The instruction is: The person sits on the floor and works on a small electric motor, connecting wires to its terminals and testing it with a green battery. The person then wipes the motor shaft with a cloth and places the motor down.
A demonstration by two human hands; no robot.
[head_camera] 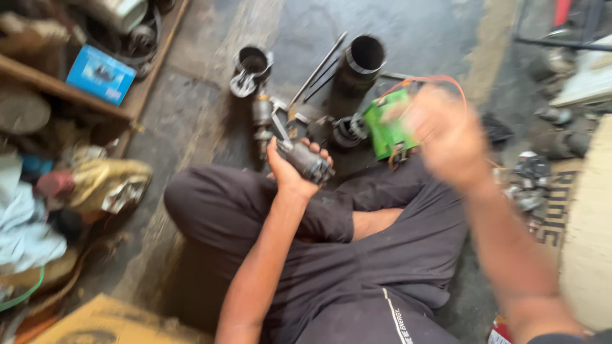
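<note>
Down over the crossed legs in dark trousers (357,242), the left hand (290,169) is closed around a grimy grey cylindrical metal motor part (307,160), held just above the knee. Nearby, the right hand (446,137) is blurred; whether it grips anything cannot be told. Beside it sits a bright green boxy device (386,127) with orange wires (433,81), near a dark metal cylinder (362,60) on the concrete floor (210,108).
</note>
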